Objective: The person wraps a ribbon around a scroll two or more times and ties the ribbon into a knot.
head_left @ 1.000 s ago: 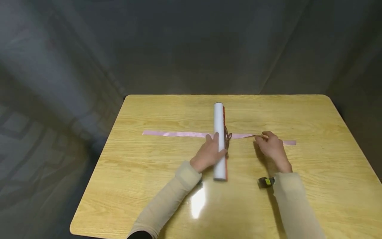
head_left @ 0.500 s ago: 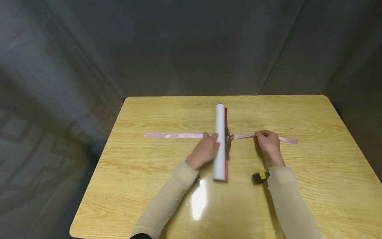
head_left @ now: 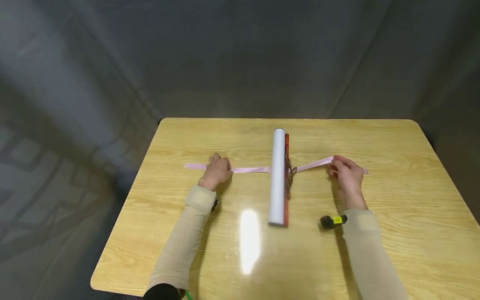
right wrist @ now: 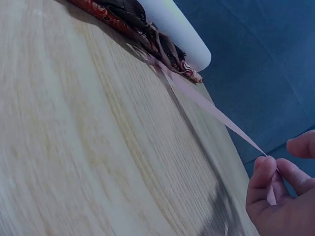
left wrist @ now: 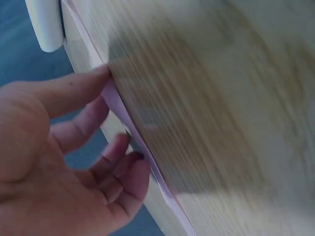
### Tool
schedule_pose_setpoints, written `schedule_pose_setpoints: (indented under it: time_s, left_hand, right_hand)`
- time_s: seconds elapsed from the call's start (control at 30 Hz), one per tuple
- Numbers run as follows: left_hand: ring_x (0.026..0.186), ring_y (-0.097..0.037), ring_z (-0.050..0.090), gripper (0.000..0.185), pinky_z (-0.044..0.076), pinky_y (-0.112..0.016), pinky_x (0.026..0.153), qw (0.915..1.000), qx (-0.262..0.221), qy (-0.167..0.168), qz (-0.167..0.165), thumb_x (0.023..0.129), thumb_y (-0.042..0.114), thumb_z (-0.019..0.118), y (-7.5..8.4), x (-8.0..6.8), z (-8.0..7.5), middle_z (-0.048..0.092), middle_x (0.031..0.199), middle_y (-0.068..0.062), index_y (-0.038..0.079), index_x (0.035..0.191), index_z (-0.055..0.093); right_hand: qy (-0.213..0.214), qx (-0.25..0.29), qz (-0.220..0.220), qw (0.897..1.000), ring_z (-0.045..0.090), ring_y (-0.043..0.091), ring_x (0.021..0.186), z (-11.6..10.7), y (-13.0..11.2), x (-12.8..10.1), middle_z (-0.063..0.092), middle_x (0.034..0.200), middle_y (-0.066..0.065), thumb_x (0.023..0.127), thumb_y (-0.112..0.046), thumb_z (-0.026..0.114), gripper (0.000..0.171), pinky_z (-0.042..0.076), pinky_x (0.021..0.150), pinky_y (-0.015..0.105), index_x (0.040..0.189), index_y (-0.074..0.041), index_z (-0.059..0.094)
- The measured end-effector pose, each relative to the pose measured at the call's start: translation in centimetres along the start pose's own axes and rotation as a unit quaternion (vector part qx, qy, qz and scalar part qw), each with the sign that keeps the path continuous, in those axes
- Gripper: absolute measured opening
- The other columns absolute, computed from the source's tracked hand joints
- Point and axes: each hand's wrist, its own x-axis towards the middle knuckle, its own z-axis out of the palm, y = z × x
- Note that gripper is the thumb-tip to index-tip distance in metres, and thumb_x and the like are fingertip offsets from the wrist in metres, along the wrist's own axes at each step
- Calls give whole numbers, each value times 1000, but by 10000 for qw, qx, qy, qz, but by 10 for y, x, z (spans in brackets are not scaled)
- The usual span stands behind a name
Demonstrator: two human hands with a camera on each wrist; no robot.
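Note:
A white paper roll (head_left: 277,179) with a red patterned edge (head_left: 286,166) lies lengthwise in the middle of the wooden table (head_left: 393,233). A pink ribbon (head_left: 247,170) runs crosswise under it. My left hand (head_left: 217,170) rests on the ribbon's left stretch; in the left wrist view its thumb and curled fingers (left wrist: 130,162) close on the ribbon (left wrist: 115,101). My right hand (head_left: 345,171) pinches the ribbon's right stretch and holds it raised off the table. In the right wrist view the ribbon (right wrist: 211,110) rises taut from the roll (right wrist: 172,24) to my fingertips (right wrist: 263,172).
A small black and yellow device (head_left: 331,221) sits at my right wrist. A dark grey curtain hangs behind the table. The table's far edge lies just beyond the roll's far end, and a lamp glare (head_left: 249,241) shines on the near surface.
My left hand left the roll and slid left along the ribbon. My right hand lifted its end of the ribbon off the table. The roll stayed put.

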Motion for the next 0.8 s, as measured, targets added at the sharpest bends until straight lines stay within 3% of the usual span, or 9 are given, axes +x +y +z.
schedule_pose_setpoints:
  time_s: [0.13, 0.23, 0.37, 0.47, 0.53, 0.6, 0.7, 0.8]
  left_hand:
    - [108, -30, 37, 16, 36, -44, 91, 9985, 170, -15, 527, 93, 19, 59, -3, 4, -1, 47, 119, -12, 6, 97, 67]
    - [100, -26, 45, 14, 34, -48, 95, 9967, 64, 198, 789, 91, 22, 59, -5, 5, -1, 54, 106, -6, 9, 92, 65]
    - [67, -17, 44, 13, 32, -44, 89, 9900, -590, 570, 1147, 93, 22, 55, -10, 3, -3, 51, 72, 1, 11, 100, 58]
    - [54, -15, 35, 18, 36, -35, 71, 9766, -1485, 673, 1401, 97, 16, 52, -13, 0, -8, 47, 65, -1, 10, 113, 56]
    - [53, -17, 40, 23, 37, -29, 59, 9627, -2210, 666, 1412, 97, 12, 53, -15, -3, -13, 52, 69, -6, 8, 119, 56]
    - [59, -24, 52, 24, 46, -29, 53, 9419, -3013, 652, 1331, 96, 8, 54, -15, -4, -16, 58, 81, -12, 4, 119, 57]
    - [83, -37, 61, 23, 57, -41, 76, 9036, -4105, 723, 984, 95, 4, 55, -13, -3, -18, 60, 96, -18, 0, 118, 58]
    - [93, -33, 62, 18, 50, -53, 94, 8525, -5126, 863, 561, 96, 3, 53, -8, 1, -16, 61, 100, -14, 0, 112, 61]
  right_hand:
    - [243, 241, -125, 9993, 62, 8, 66, -2, -2, 3, 59, 90, 0, 91, 2, 57, 12, 49, 51, 16, 92, -6, 66]
    - [408, 376, -238, 9982, 62, 8, 66, -3, -5, 4, 59, 93, 1, 90, 5, 57, 14, 49, 51, 16, 91, -5, 67]
    - [512, 517, -324, 9968, 63, 9, 67, -4, -9, 5, 59, 95, 3, 90, 6, 57, 15, 49, 52, 16, 93, -5, 67]
    - [594, 598, -385, 9957, 63, 9, 64, -5, -10, 5, 59, 92, 3, 90, 6, 57, 15, 50, 51, 16, 93, -4, 67]
    - [645, 674, -433, 9947, 63, 9, 62, -6, -11, 5, 59, 90, 4, 90, 7, 56, 15, 50, 51, 16, 93, -4, 66]
    - [717, 732, -500, 9935, 62, 9, 61, -8, -11, 6, 59, 88, 4, 89, 8, 57, 15, 50, 51, 16, 93, -4, 66]
    - [829, 843, -646, 9909, 62, 9, 61, -9, -11, 7, 60, 86, 4, 88, 9, 58, 17, 50, 51, 15, 89, -5, 67]
    - [916, 978, -808, 9877, 63, 8, 62, -8, -11, 8, 62, 85, 4, 87, 9, 59, 18, 51, 52, 15, 86, -6, 69]
